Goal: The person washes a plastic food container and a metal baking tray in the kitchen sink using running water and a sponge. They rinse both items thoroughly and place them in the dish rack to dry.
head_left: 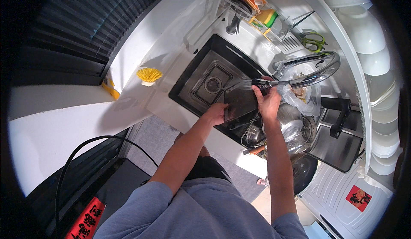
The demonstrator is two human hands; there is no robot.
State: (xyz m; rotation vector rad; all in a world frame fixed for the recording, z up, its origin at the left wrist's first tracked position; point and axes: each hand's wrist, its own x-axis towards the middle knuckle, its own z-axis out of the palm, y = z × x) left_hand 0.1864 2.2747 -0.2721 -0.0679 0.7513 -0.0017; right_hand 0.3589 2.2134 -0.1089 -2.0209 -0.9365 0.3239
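Over the black kitchen sink point(205, 75), a dark, flat rectangular item point(240, 102) is held up, its exact kind unclear. My left hand point(217, 113) grips its near left corner. My right hand point(267, 99) is at its far right end, beside the spray head point(261, 83) of a chrome pull-down faucet point(324, 75). The thumb and fingers lie around the spray head, and water sprays from it leftward above the sink drain point(212, 84). Whether the right hand also holds the dark item cannot be told.
Metal pots and bowls point(289, 120) and a clear plastic bag point(308, 97) crowd the right side. A wire rack point(273, 30) holds sponges behind the sink, near green-handled scissors point(313, 42). White bowls point(362, 30) line a shelf. A frying pan point(303, 171) stands lower right.
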